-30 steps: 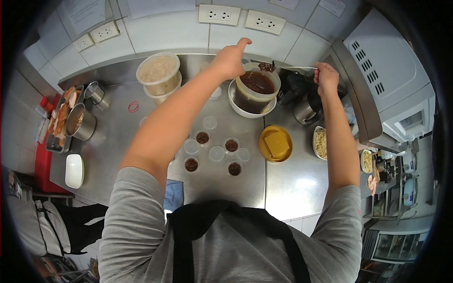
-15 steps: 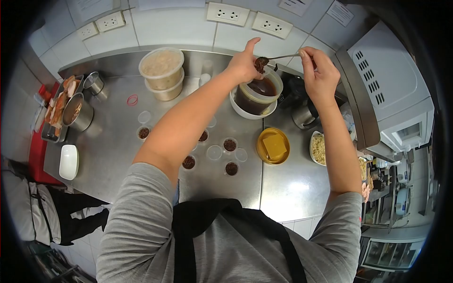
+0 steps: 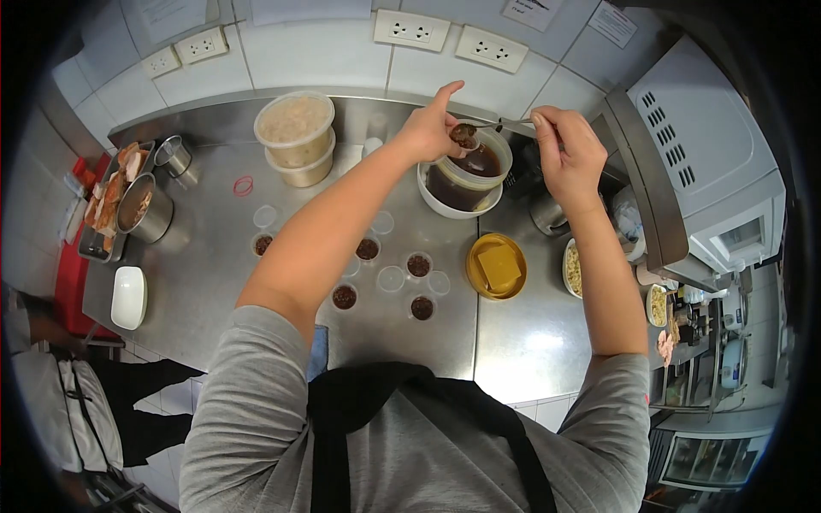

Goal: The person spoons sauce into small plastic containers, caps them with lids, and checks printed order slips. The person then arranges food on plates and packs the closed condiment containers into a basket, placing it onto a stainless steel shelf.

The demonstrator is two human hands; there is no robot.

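One blue cloth (image 3: 317, 352) lies at the near edge of the steel counter (image 3: 432, 346), partly behind the left arm. Beyond it stand five clear portion cups (image 3: 419, 265) filled with dark, chunky sauce. Four clear lids (image 3: 391, 279) lie among and beside them; a fifth is partly hidden by the left forearm. To their right is one round yellow dish (image 3: 471, 275) bearing a single square yellow piece (image 3: 499, 266).

Farther off, one translucent tub (image 3: 457, 189) of dark brown liquid sits inside one white bowl (image 3: 449, 210). Over its mouth, the left hand (image 3: 432, 130) has one digit sticking out apart while the others seem closed around a small cup, mostly hidden. The right hand (image 3: 571, 156) clamps thumb and fingers on the handle of one metal spoon (image 3: 513, 122), its bowl loaded with sauce right at the left fingers.

To the left, two lidded tubs (image 3: 295, 128) with pale contents are stacked. Four outlet plates (image 3: 412, 31) line the tiled wall.
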